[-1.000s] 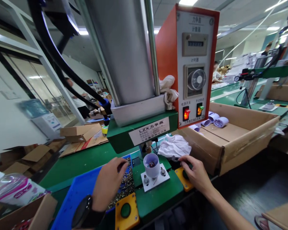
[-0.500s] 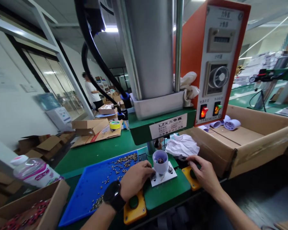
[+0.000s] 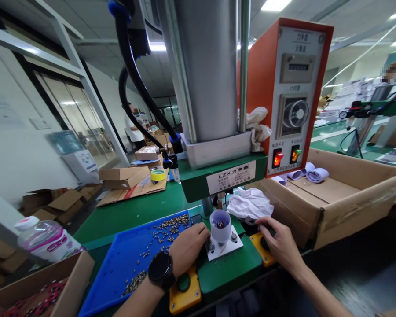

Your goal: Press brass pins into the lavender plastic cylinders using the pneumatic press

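Note:
My left hand [image 3: 188, 247], with a black watch [image 3: 160, 271] on its wrist, is curled shut beside a white cup-shaped part [image 3: 220, 227]; I cannot see what its fingertips hold. The cup stands on a white fixture plate [image 3: 229, 252] under the green press head [image 3: 198, 180]. A yellow button box [image 3: 181, 296] lies just below this hand. My right hand [image 3: 280, 244] rests with loose fingers over the green button of a second yellow box [image 3: 260, 252]. A blue tray [image 3: 125, 268] strewn with small metal pieces lies left of the fixture.
An orange control box [image 3: 293, 88] with lit switches is on the press. A white cloth [image 3: 249, 204] lies behind the right hand. A large cardboard box [image 3: 336, 207] with white parts [image 3: 317, 175] stands right. A water bottle [image 3: 46, 240] and a carton of red parts [image 3: 36, 299] are left. A person [image 3: 133, 130] stands far back.
My left hand left the metal pieces in the blue tray and moved right to the white cup on the fixture. My right hand stayed on its yellow button box.

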